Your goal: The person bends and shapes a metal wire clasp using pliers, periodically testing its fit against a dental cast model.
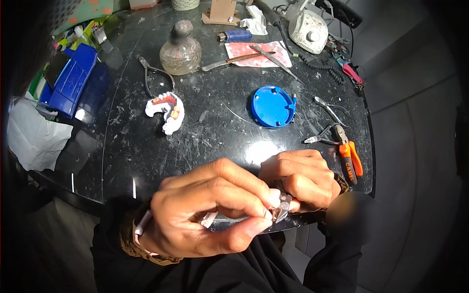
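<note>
Near the front edge of the table, my left hand (210, 210) is closed in a pinch, thumb and fingertips on what looks like a thin wire (266, 214); most of it is hidden. My right hand (300, 178) is wrapped round a pair of pliers (282, 209). Their dark metal head shows between the two hands, right at my left fingertips, while the handles are hidden in my palm. Beyond my hands stand a white dental cast (171, 117) with a reddish plate and a round blue dish (273, 108).
At the right lie orange-handled cutters (349, 158) and two small pliers (332, 111). Farther back are a glass burner (181, 53), a wax knife (222, 63), a pink-stained sheet (244, 49) and a blue lighter (237, 35). A blue box (73, 80) and white paper (36, 136) sit at left.
</note>
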### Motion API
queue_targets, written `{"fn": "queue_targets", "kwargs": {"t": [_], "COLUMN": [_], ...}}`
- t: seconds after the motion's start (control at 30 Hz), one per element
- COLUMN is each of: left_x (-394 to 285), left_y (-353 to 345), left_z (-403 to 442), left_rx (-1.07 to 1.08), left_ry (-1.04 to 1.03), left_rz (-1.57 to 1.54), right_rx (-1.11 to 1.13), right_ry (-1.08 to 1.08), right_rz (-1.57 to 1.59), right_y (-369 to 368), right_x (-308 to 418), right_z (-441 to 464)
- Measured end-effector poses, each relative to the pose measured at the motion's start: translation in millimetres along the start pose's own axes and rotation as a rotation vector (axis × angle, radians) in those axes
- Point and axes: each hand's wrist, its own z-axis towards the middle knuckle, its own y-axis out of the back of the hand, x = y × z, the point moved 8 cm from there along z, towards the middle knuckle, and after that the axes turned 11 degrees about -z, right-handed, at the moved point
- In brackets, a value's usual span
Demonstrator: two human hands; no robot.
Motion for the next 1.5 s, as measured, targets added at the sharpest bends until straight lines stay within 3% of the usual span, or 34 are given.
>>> {"fn": "queue_targets", "kwargs": {"t": [0.27,0.67,0.77,1.07,1.2,1.27,1.33,1.5], "left_x": [-1.7,10.0,15.2,12.5,-1.6,-4.2,-7.2,-7.7], "left_y": [-3.2,-7.8,-6.0,-1.7,12.6,16.4,16.1,17.2], "left_z": [-1.8,-5.3,-8.1,-3.9,-3.4,-3.0,-2.0,-2.7], "left_rx": [0.06,0.123,0.058,0.021,-0.167,-0.151,-0.14,-0.146], "left_ry": [-0.025,0.195,0.269,0.221,0.075,0.053,0.084,0.059], "left_rz": [0.036,-0.244,-0.26,-0.21,-0.063,0.003,0.101,0.101], "right_rx": [0.089,0.139,0.154,0.213,0.171,0.193,0.347,0.447], "right_ry": [0.013,-0.068,-0.046,-0.176,-0.233,-0.287,-0.424,-0.392], "right_rz": [0.025,0.144,0.151,0.333,-0.055,-0.358,-0.59,-0.701], "right_y": [-0.6,-6.1,-8.2,-15.9,10.6,21.2,19.2,-13.0], "right_x": [2.3,5.5,4.1,-3.4,-11.0,-18.1,-25.8,-38.7], "right_z": [-2.9,-4.4,-3.5,-6.1,-3.0,-3.3,-9.5,-43.7]}}
